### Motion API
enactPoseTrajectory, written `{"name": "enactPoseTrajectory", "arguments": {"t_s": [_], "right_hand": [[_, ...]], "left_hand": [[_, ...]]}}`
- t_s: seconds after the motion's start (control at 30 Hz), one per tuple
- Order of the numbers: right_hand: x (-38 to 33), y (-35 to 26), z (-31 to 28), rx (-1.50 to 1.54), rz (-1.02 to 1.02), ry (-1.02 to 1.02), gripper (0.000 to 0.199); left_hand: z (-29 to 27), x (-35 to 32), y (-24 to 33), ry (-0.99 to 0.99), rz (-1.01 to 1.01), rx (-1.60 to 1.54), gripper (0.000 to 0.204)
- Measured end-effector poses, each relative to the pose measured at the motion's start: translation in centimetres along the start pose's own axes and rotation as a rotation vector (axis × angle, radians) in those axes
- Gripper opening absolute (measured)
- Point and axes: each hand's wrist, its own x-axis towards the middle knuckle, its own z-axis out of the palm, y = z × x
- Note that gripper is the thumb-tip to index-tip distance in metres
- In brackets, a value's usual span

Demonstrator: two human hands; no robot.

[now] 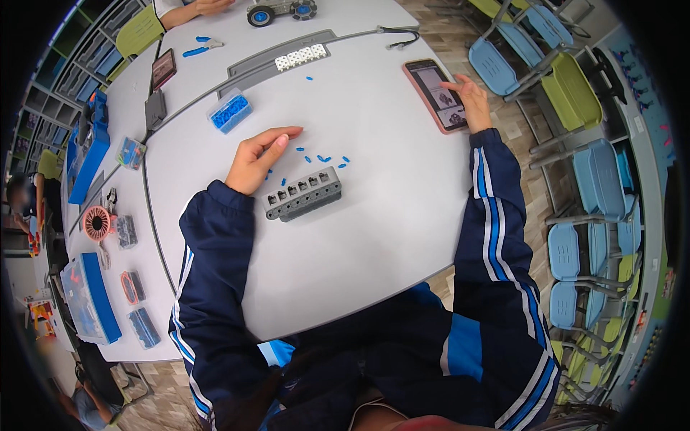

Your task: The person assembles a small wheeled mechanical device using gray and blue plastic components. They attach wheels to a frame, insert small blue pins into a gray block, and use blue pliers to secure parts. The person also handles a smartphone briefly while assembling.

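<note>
On the white table, a grey block assembly with a row of square recesses and round holes lies in front of me. Several small blue connector pins are scattered just beyond it. My left hand rests beside the pins, fingers stretched out and thumb apart, holding nothing. At the right, a phone in a pink case lies on the table, its screen showing pictures of dark built parts. My right hand is over the phone's right edge, fingers apart, with a fingertip at the screen.
A clear box of blue pins stands beyond my left hand. Farther off are white dotted pieces on a grey strip, blue-handled pliers, a cable and a wheeled model near another person's hand. Chairs line the right.
</note>
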Motion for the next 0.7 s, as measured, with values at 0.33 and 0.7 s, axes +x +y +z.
{"name": "enactPoseTrajectory", "arguments": {"t_s": [0.33, 0.7], "right_hand": [[-0.1, 0.6, -0.4, 0.184, -0.034, 0.016, 0.061], [0.1, 0.9, 0.1, 0.388, 0.067, -0.016, 0.022]], "left_hand": [[0.1, 0.0, 0.0, 0.008, -0.024, -0.012, 0.037], [0.0, -0.1, 0.1, 0.0, -0.013, -0.001, 0.038]]}}
